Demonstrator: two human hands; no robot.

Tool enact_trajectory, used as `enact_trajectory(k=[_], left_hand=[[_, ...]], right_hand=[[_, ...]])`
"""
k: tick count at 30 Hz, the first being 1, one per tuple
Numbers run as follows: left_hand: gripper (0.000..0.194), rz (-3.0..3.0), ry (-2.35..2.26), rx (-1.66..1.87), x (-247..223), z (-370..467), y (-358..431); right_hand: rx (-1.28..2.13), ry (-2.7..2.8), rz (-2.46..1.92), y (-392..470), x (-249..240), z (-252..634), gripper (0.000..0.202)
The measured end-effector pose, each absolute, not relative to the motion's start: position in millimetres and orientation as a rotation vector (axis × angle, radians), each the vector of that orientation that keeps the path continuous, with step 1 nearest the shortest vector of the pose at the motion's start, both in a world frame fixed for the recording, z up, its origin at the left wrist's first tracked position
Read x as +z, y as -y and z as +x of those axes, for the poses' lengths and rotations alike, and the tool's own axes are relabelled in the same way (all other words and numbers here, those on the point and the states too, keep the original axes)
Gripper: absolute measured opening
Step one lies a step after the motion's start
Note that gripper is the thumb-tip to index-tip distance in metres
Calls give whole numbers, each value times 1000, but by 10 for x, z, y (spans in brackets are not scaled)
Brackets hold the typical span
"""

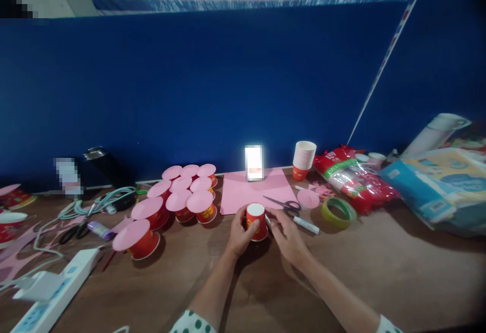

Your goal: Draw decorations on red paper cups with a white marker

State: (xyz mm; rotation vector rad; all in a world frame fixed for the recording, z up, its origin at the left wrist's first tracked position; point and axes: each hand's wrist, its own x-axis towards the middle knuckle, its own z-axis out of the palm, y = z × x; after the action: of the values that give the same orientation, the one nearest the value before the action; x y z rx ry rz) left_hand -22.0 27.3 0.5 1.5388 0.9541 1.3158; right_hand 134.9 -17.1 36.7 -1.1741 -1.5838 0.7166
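An upside-down red paper cup (254, 225), its white base facing up, stands on the table in front of me. My left hand (242, 232) is wrapped round its left side, thumb across the front. On the cup's right, my right hand (287, 233) has its fingers bent close to the wall; a small white thing (268, 219) shows at the fingertips, too little of it visible to name. Just beyond lie black scissors (291, 207), a white tube-shaped stick (306, 225) and a pink paper disc (308, 199). Behind the cup is a pink paper sheet (235, 191).
Several upturned red cups topped with pink discs (200, 201) stand left. A lit phone (254, 163) leans at the back. Rightward are stacked cups (304, 158), a tape roll (339, 212) and a red plastic package (355, 176). A power strip (61, 292) lies front left.
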Motion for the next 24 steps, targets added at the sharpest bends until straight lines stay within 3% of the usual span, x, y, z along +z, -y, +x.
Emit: enact_trajectory(k=[24], left_hand=[[46,1558,-962,1307,49,-214,-255]], right_hand=[[452,1799,-1216,178,381,1378,44]])
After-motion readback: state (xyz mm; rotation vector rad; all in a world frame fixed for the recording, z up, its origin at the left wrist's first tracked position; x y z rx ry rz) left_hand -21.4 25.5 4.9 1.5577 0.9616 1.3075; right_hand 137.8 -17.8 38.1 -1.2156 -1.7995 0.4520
